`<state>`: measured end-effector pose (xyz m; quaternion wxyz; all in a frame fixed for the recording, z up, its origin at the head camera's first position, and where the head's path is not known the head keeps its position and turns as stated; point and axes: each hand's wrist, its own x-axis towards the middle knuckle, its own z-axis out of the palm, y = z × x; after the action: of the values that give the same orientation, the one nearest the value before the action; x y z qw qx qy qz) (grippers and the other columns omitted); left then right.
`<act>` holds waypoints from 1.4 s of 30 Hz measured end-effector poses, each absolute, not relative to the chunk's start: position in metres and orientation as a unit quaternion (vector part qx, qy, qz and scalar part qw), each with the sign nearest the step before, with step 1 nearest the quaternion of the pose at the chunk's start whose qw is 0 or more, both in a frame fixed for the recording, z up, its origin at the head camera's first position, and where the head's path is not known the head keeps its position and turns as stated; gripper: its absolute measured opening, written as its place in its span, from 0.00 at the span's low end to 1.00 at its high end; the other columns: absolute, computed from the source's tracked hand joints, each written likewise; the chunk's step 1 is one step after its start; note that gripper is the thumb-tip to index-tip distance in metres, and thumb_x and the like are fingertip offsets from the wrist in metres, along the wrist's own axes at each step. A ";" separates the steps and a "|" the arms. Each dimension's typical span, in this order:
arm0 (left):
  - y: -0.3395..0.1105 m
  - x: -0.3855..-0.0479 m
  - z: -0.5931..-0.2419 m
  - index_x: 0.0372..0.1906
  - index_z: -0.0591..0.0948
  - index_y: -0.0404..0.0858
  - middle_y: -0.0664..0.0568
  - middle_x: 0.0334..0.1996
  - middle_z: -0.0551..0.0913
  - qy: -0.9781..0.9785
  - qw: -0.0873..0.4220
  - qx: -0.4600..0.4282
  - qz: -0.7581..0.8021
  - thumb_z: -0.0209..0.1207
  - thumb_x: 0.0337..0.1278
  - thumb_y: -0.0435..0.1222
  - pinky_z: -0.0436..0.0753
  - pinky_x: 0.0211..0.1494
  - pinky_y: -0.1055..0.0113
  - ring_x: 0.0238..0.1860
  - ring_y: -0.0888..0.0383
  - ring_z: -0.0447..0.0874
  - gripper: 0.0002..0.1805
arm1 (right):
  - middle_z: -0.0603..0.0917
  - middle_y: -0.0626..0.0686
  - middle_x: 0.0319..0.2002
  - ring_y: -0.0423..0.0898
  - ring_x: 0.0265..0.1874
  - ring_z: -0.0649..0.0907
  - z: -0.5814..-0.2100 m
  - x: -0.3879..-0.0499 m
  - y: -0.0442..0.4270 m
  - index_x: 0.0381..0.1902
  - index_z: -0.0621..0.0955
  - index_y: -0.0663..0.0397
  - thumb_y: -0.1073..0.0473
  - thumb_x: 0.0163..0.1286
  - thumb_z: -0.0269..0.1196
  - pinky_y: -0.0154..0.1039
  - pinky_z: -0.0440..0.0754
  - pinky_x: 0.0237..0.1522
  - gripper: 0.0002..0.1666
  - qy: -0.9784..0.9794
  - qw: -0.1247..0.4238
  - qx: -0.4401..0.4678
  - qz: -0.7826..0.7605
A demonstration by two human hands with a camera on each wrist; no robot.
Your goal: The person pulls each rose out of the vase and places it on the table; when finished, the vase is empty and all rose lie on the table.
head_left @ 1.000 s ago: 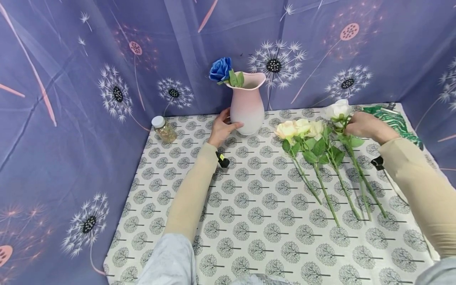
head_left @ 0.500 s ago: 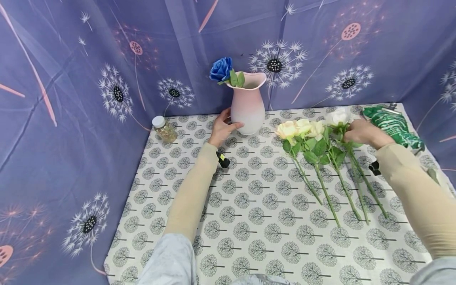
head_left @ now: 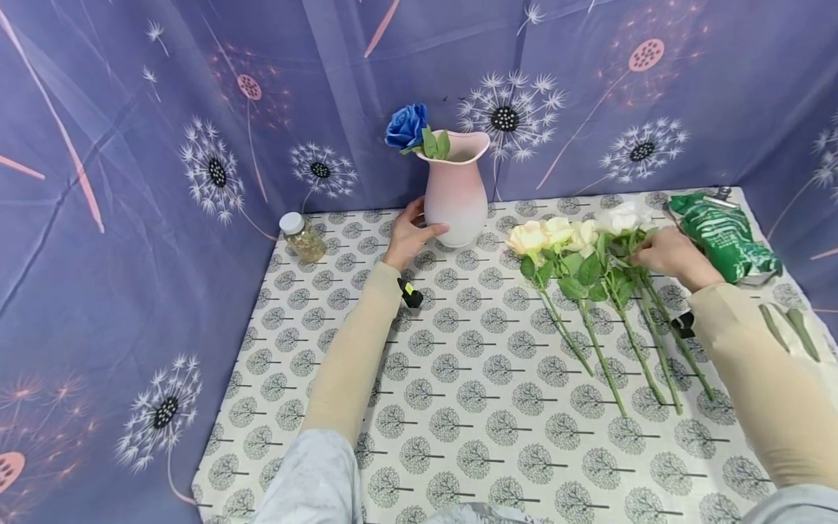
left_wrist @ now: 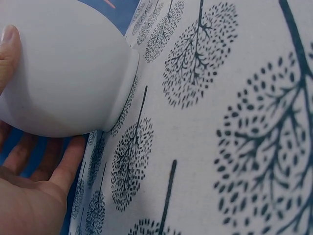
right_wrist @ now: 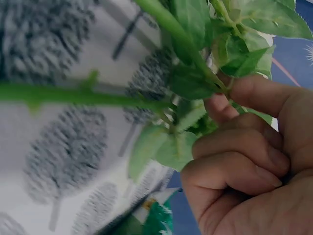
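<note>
A pink-and-white vase stands upright near the back of the table, with a blue rose leaning out over its left rim. My left hand holds the vase's lower left side, thumb in front; the left wrist view shows fingers curled beneath its curve. To the right, my right hand pinches a rose stem among the leaves below a white rose. Several cream roses lie side by side just left of it, stems pointing toward me.
A jar with a white lid stands at the back left. Behind my right hand lies a green packet at the back right corner. A purple dandelion-print curtain hangs behind the tree-print tablecloth.
My right hand has come down slightly and toward me, lowering the white rose beside the cream ones. More of the green packet shows. My left hand stays on the vase.
</note>
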<state>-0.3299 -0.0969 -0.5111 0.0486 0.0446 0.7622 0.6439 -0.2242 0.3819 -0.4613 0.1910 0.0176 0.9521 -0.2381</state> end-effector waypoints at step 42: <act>-0.099 -0.331 -0.513 0.83 0.68 0.44 0.44 0.80 0.76 0.753 0.045 0.056 0.653 0.80 0.57 0.34 0.82 0.79 0.52 0.77 0.45 0.78 0.50 | 0.77 0.33 0.22 0.34 0.23 0.71 -0.429 -0.180 0.264 0.48 0.91 0.46 0.61 0.71 0.75 0.24 0.69 0.24 0.10 0.772 -0.214 0.140 -0.582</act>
<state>-0.3307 -0.0989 -0.5134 0.0452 0.0563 0.7535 0.6535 -0.1800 0.2636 -0.4295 -0.2142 0.1401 0.7722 -0.5816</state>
